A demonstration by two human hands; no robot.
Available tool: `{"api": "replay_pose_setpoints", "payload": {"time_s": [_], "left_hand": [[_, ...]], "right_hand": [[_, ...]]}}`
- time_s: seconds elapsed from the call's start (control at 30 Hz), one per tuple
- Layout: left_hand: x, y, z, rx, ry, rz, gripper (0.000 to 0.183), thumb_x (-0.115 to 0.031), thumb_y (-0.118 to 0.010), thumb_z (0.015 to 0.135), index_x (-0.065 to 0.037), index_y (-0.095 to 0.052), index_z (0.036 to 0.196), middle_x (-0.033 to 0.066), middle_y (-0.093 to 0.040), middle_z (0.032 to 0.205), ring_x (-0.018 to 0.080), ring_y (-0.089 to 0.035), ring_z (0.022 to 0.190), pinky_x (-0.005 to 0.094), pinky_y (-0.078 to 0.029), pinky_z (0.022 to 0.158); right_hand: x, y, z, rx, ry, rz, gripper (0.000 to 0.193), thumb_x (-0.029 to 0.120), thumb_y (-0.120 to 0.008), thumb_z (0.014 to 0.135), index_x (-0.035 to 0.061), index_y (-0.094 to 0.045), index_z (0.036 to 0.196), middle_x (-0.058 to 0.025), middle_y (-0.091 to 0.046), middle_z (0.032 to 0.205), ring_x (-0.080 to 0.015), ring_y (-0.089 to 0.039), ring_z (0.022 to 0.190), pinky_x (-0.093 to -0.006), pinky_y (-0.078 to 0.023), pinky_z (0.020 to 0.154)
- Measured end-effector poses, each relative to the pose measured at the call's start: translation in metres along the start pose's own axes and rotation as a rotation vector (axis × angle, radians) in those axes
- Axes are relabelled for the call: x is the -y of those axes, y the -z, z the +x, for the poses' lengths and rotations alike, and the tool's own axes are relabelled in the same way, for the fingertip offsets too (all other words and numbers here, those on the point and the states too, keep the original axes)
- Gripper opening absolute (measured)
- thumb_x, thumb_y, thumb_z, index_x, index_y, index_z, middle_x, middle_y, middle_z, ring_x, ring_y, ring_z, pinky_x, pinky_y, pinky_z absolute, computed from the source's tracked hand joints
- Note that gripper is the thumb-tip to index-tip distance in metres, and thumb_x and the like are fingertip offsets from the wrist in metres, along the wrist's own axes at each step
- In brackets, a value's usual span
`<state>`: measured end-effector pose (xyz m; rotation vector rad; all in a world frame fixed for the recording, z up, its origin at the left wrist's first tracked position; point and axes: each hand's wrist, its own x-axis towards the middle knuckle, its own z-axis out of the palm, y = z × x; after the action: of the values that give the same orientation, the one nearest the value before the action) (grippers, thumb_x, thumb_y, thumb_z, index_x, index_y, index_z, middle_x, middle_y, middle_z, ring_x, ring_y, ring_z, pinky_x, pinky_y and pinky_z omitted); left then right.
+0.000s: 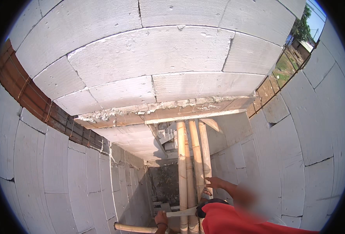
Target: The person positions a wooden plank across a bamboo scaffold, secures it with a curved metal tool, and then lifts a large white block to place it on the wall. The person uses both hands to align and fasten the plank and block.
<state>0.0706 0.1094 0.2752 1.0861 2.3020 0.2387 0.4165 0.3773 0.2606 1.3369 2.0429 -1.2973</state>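
At the lower edge my left hand (161, 218) is closed around one end of a flat, pale, blade-like tool (182, 212). The tool points right, across the bamboo poles (182, 163); its exact kind is hard to make out. My right hand (214, 182) is beside the rightmost pole, fingers stretched toward it and seemingly holding nothing. Whether they touch the pole I cannot tell. Several long bamboo poles run away from me, side by side, to a timber board (196, 117) under the block wall. My foot (207, 192) shows between the poles and my dark shorts.
Pale block walls (153, 50) rise ahead and on both sides. Far below, between them, lies a dark floor (164, 183) with rubble. Steel rebar crosses gaps at left (26, 84) and right (281, 84). Another bamboo pole (135, 227) lies crosswise at the lower left.
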Motion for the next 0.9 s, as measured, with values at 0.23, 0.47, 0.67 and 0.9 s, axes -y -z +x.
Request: {"api": "replay_pose_setpoints", "payload": {"time_s": [0.23,0.47,0.67,0.9], "left_hand": [[-0.023,0.214,0.024,-0.250,0.167,0.129,0.032,-0.032,-0.054,0.091,-0.002,-0.065,0.087,0.0236,-0.067,0.084,0.0457,-0.064,0.084,0.0540,-0.049,0.075],[-0.167,0.361,-0.037,-0.197,0.122,0.020,0.030,-0.029,-0.054,0.090,-0.002,-0.068,0.090,0.0242,-0.067,0.087,0.0434,-0.065,0.086,0.0511,-0.050,0.075],[-0.178,0.285,-0.069,-0.057,-0.038,0.058,0.039,-0.039,-0.053,0.089,-0.004,-0.071,0.090,0.0250,-0.067,0.092,0.0437,-0.064,0.092,0.0514,-0.050,0.084],[-0.165,0.241,-0.093,0.266,-0.018,-0.221,0.042,-0.036,-0.051,0.093,0.002,-0.067,0.088,0.0267,-0.065,0.085,0.0451,-0.064,0.082,0.0483,-0.049,0.071]], "right_hand": [[0.086,0.088,-0.220,-0.219,0.007,0.149,0.067,0.047,-0.060,0.087,-0.0010,-0.050,0.132,-0.0260,-0.060,0.123,-0.0411,-0.059,0.113,-0.0462,-0.047,0.093],[0.195,0.373,-0.483,-1.065,-0.103,-0.264,0.049,0.026,-0.078,0.074,0.0025,-0.063,0.115,-0.0160,-0.066,0.107,-0.0334,-0.060,0.106,-0.0463,-0.044,0.089],[0.227,0.545,-0.644,-1.652,-0.411,-0.721,0.046,0.023,-0.076,0.079,0.0046,-0.061,0.118,-0.0114,-0.062,0.117,-0.0308,-0.053,0.120,-0.0533,-0.037,0.102],[0.211,0.640,-0.778,-1.719,-0.988,-0.923,0.051,0.053,-0.057,0.090,0.0177,-0.059,0.126,-0.0133,-0.063,0.123,-0.0364,-0.061,0.111,-0.0546,-0.043,0.094]]}}
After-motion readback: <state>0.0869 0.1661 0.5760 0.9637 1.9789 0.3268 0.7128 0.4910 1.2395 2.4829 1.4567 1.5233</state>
